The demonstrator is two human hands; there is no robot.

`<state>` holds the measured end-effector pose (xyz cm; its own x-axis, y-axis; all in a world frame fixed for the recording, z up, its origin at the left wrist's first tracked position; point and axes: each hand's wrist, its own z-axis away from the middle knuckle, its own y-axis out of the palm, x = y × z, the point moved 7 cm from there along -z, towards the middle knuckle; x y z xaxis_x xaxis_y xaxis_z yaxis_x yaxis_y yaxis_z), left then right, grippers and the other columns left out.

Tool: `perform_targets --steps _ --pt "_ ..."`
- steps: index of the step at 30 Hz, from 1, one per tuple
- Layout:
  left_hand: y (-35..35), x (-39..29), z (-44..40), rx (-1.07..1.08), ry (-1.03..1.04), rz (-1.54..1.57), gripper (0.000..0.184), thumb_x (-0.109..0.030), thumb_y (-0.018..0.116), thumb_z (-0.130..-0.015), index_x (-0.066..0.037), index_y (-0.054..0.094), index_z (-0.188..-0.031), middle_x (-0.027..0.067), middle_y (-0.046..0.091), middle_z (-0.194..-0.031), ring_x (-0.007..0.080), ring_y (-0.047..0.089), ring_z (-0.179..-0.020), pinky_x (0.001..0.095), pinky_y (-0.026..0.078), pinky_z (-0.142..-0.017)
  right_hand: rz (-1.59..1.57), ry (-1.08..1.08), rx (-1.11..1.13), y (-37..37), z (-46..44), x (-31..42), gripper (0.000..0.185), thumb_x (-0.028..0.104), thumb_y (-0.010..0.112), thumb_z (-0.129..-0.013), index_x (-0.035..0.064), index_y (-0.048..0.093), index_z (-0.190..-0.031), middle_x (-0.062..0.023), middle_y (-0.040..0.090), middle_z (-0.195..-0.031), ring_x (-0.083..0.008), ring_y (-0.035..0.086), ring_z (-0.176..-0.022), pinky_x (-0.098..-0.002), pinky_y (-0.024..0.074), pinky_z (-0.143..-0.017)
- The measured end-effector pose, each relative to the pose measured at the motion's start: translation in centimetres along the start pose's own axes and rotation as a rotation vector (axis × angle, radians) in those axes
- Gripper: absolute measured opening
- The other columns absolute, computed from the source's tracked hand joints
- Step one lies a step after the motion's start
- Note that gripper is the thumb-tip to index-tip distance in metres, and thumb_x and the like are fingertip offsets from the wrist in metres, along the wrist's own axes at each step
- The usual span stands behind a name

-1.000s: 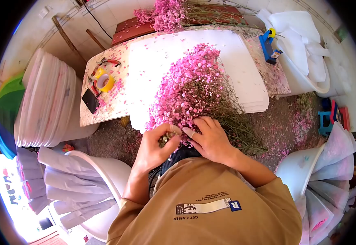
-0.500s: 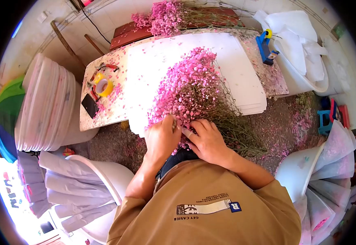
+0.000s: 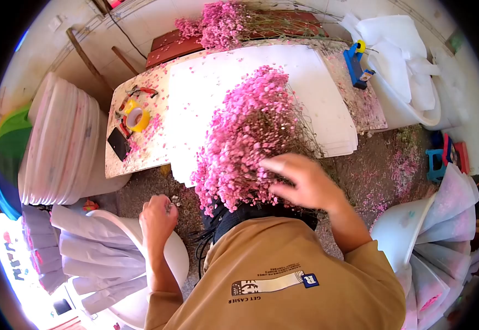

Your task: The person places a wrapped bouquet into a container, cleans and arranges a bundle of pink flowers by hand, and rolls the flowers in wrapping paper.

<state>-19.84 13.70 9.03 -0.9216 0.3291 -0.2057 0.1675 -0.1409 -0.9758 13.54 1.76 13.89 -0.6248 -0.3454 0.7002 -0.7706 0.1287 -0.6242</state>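
A large bunch of small pink flowers (image 3: 250, 132) lies over the near edge of the white sheets (image 3: 195, 93) and reaches down to the lap, its thin stems pointing right. My right hand (image 3: 302, 179) is at the right side of the bunch, blurred, with thumb and fingers apart and nothing seen between them. Left of the bunch and away from it, my left hand (image 3: 159, 216) is closed over the floor beside a white tub. Small pale bits show at its fingertips, too small to name.
Pliers (image 3: 145, 91), a tape roll (image 3: 137, 119) and a phone (image 3: 118, 144) lie on the table's left. A blue tape dispenser (image 3: 356, 66) stands at its right. White tubs of wrapping (image 3: 104, 247) flank the body. More pink flowers (image 3: 223, 25) lie behind.
My left hand has left the flowers and moved down and left. My right hand has lifted slightly and opened, shifting right. The blossoms now hang lower over the lap.
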Motion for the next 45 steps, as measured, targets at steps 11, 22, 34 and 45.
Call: perform_targets --steps 11,22,34,45 --pt "13.0 -6.1 0.8 0.543 0.187 0.793 0.066 -0.034 0.078 -0.091 -0.002 0.053 -0.142 0.0151 0.063 -0.136 0.0278 0.06 -0.125 0.0426 0.046 -0.107 -0.528 0.775 -0.17 -3.9 -2.8 -25.4 0.067 0.043 0.07 -0.097 0.0033 0.052 -0.147 -0.0092 0.066 -0.127 -0.0165 0.06 -0.115 -0.0366 0.0489 -0.095" --pt "11.1 -13.9 -3.2 0.25 0.606 0.898 0.02 -0.019 0.067 -0.092 -0.011 0.062 -0.109 -0.0004 0.052 -0.069 0.0158 0.056 -0.066 0.0351 0.054 -0.08 0.005 0.336 -0.099 -5.6 -0.9 -6.6 0.079 0.003 0.083 -0.078 -0.0027 0.045 -0.147 -0.0133 0.065 -0.134 -0.0211 0.06 -0.123 -0.0366 0.0447 -0.108" --pt "15.9 -12.3 -10.7 0.31 0.331 1.186 0.061 -0.014 0.079 -0.084 0.002 0.053 -0.137 0.011 0.069 -0.124 0.0249 0.066 -0.11 0.0369 0.052 -0.098 0.29 0.307 -0.134 -9.1 1.8 -1.9 0.087 0.037 0.092 -0.074 0.0019 0.051 -0.143 -0.019 0.061 -0.136 -0.0343 0.058 -0.128 -0.0435 0.0454 -0.108" --pt "12.4 -11.2 -2.1 0.769 0.285 0.961 0.068 -0.03 0.077 -0.094 0.005 0.048 -0.146 0.0194 0.063 -0.133 0.0238 0.061 -0.123 0.0367 0.047 -0.107 -0.233 0.42 -0.278 -8.1 -2.0 -13.3 0.096 0.035 0.095 -0.072 0.0008 0.044 -0.147 -0.0145 0.058 -0.142 -0.0255 0.055 -0.132 -0.0391 0.0397 -0.113"
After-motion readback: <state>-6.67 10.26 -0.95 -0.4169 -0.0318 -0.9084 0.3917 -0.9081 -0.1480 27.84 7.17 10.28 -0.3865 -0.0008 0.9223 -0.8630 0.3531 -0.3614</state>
